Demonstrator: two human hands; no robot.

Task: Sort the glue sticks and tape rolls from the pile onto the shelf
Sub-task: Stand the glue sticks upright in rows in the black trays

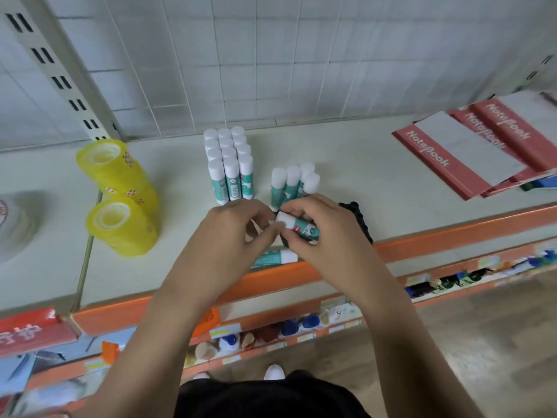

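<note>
Two hands share one glue stick [297,227] above the shelf [361,164] front. The right hand [325,236] has its grip clamped round the teal barrel, and the left hand [235,233] pinches the white cap end, probably to stand it upright. Standing glue sticks [230,164] are at 12 o'clock and tape rolls [119,188] at 9 o'clock, grouped by kind. A loose stick [272,258] lies beneath the hands.
</note>
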